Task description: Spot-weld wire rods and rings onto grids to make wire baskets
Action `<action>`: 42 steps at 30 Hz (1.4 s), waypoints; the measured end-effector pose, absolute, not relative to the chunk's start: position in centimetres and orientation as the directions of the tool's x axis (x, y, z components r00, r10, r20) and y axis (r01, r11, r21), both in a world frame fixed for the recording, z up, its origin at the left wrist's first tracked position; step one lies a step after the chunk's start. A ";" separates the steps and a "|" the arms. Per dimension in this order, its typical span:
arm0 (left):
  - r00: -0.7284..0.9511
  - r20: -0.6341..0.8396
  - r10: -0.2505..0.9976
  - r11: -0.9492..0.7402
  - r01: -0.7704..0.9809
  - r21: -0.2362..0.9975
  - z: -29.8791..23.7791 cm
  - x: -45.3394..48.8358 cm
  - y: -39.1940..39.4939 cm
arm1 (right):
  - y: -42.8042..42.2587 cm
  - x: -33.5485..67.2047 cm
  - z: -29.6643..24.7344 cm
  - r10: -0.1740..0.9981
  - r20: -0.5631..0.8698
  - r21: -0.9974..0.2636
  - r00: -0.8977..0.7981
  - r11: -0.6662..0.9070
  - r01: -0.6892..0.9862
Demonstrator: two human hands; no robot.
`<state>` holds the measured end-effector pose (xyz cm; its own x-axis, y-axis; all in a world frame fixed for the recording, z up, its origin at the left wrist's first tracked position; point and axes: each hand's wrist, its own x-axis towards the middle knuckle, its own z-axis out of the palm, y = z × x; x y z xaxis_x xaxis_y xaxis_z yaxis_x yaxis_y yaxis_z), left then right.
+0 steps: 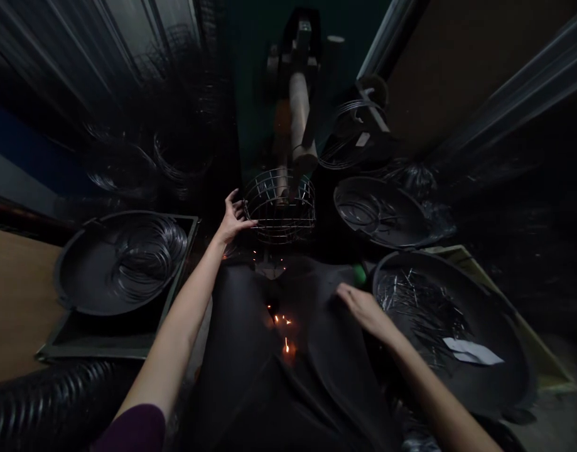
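My left hand (pixel 232 220) grips the left side of a round wire basket (pixel 288 226), its thumb along a front wire and its fingers on the rim. The basket hangs around the lower end of a machine's cylindrical arm (pixel 300 107). My right hand (pixel 363 306) is closed above the right side of a dark apron (pixel 236 333) over my lap; whatever is in its fingers, if anything, is hidden. Orange sparks (pixel 287 345) glow over the middle of the apron, below the basket.
On the left, a round black tray (pixel 85 276) holds wire rings (pixel 149 257). To the right are a tray of short wire pieces (pixel 500 326) with a white paper (pixel 471 350), and a tray of rings (pixel 401 235) behind it. A ribbed black hose (pixel 43 402) lies lower left.
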<state>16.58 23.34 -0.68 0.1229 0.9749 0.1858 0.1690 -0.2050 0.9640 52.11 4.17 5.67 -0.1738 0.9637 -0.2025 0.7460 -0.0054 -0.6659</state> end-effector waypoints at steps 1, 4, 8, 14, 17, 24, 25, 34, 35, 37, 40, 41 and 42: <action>0.091 0.212 0.973 -0.222 0.126 0.967 -0.6 16.5 23.1 | 3.3 52.8 4.3 0.944 -0.249 -0.674 -0.215 -0.010 0.739; 0.067 0.312 0.948 -0.318 0.104 0.943 1.1 15.8 21.3 | 2.4 54.0 2.6 0.927 -0.277 -0.728 -0.251 -0.031 0.685; 0.160 0.463 0.872 -0.490 0.257 0.833 4.5 15.5 17.6 | 4.8 51.4 7.2 0.969 -0.192 -0.828 -0.156 -0.075 0.556; 0.408 0.446 0.797 -0.604 0.562 0.566 8.2 18.2 15.1 | 11.5 42.8 14.4 0.882 -0.219 -0.826 -0.418 0.060 0.560; 0.454 0.415 0.789 -0.614 0.610 0.500 8.5 19.6 15.2 | 13.3 40.8 14.0 0.914 -0.081 -0.602 -0.398 0.273 0.750; 0.376 0.413 0.829 -0.557 0.605 0.568 8.3 21.0 16.8 | 13.1 41.9 12.5 0.817 0.046 0.011 -0.575 0.575 0.818; 0.381 0.411 0.828 -0.560 0.601 0.571 8.4 21.2 16.9 | 13.2 42.1 12.5 0.808 0.065 0.042 -0.586 0.585 0.810; 0.378 0.374 0.847 -0.532 0.588 0.610 9.2 21.7 16.8 | 13.7 42.6 12.6 0.751 0.156 0.119 -0.642 0.630 0.767; 0.380 0.372 0.847 -0.532 0.584 0.613 9.2 21.7 16.8 | 13.7 42.6 12.6 0.747 0.157 0.116 -0.646 0.635 0.764; 0.389 0.364 0.846 -0.533 0.580 0.617 9.2 21.6 16.8 | 13.8 42.6 12.6 0.744 0.156 0.107 -0.650 0.641 0.760; 0.395 0.344 0.852 -0.521 0.573 0.632 9.0 21.4 16.9 | 13.9 42.6 12.5 0.743 0.155 0.086 -0.651 0.646 0.758; 0.392 0.340 0.855 -0.515 0.569 0.641 8.9 21.3 16.9 | 14.0 42.7 12.5 0.743 0.154 0.078 -0.651 0.648 0.758; 0.387 0.337 0.858 -0.509 0.566 0.648 8.9 21.3 17.1 | 14.2 42.7 12.4 0.745 0.154 0.073 -0.649 0.646 0.759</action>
<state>21.35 17.08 8.85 0.3869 0.8585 0.3367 0.5662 -0.5093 0.6481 42.70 14.17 12.42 -0.6490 0.7451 0.1537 0.7594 0.6465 0.0730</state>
